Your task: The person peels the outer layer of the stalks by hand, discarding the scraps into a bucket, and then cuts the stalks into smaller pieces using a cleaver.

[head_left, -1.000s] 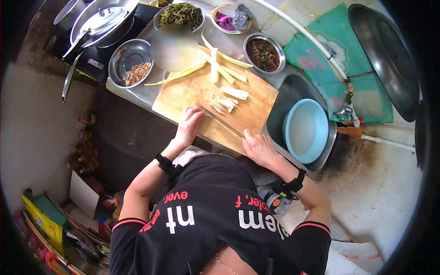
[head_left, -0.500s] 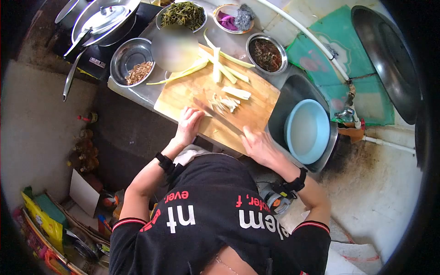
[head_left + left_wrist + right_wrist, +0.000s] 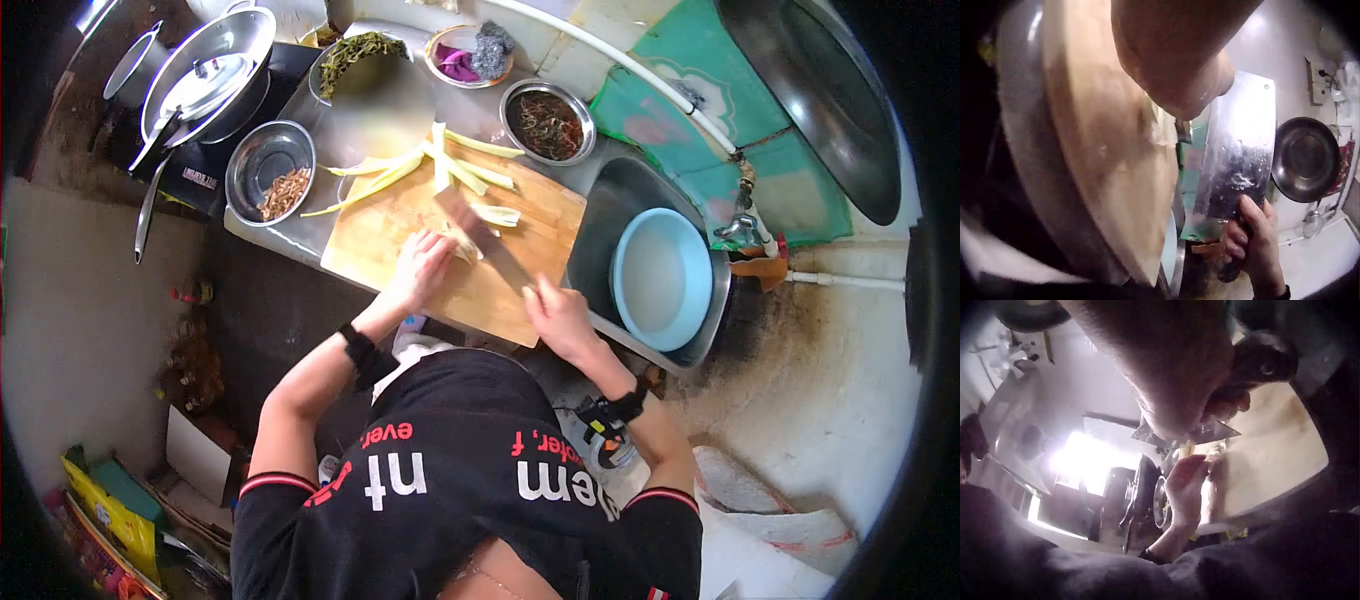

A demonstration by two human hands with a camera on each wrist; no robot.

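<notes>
My right hand (image 3: 562, 320) grips the dark handle of a cleaver (image 3: 1238, 144), whose broad blade (image 3: 490, 245) is tilted over the wooden cutting board (image 3: 370, 235). In the head view the blade partly covers a small group of pale cut vegetable strips (image 3: 463, 248). Beside the blade, the bent fingers of my left hand (image 3: 425, 268) hold pale vegetable at the board's near side; most of that piece is hidden. A short pale stalk piece (image 3: 497, 215) lies just beyond the blade. Several long yellow-green stalks (image 3: 455, 165) cross at the board's far edge.
A sink with a light-blue basin (image 3: 662, 280) of cloudy water adjoins the board's right. Behind stand a bowl of dark shreds (image 3: 545, 125), a bowl with purple pieces (image 3: 455, 65) and a bowl of greens (image 3: 350, 62). Left are a metal bowl (image 3: 250, 165) and a wok (image 3: 165, 110).
The cleaver has moved away from the body over the cut strips, its blade turned to show more of its face. My left fingers have shifted beside it. The head view has moved slightly.
</notes>
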